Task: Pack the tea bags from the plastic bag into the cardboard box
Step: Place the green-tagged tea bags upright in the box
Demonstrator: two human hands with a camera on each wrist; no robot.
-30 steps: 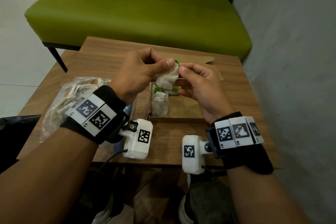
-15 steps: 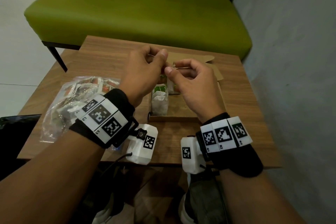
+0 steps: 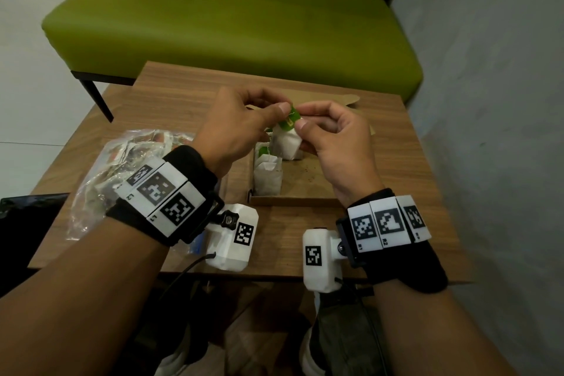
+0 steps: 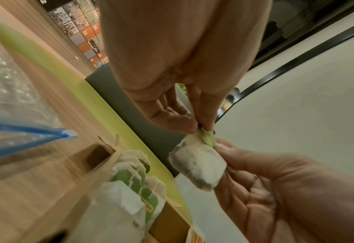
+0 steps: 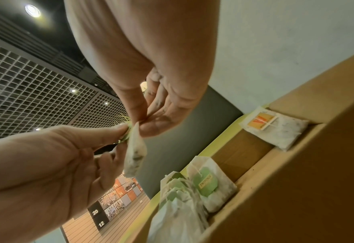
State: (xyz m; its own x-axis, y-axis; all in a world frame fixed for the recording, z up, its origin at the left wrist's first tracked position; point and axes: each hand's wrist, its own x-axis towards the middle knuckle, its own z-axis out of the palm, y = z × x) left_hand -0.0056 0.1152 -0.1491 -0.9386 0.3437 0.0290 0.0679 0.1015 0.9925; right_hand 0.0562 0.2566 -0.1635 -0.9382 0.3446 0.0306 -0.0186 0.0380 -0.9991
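The shallow brown cardboard box [image 3: 293,201] lies open on the wood-grain tabletop [image 3: 171,94], its near wall facing the person and its flap folded back toward the green padded bench [image 3: 232,18]; a row of white tea bags with green tags [image 3: 268,174] stands along the box's left wall, and the floor to their right is bare cardboard; one tea bag with an orange tag [image 5: 276,128] lies at the far end. The clear crumpled plastic bag [image 3: 100,174] rests on the tabletop left of the box, under the left wrist. Above the box, the left hand [image 3: 235,128] and right hand [image 3: 338,143] both pinch a white tea bag with a green tag [image 3: 287,140]; left thumb and forefinger nip its top; the right fingers [image 4: 234,157] curl behind the pouch, thumb on the tag.
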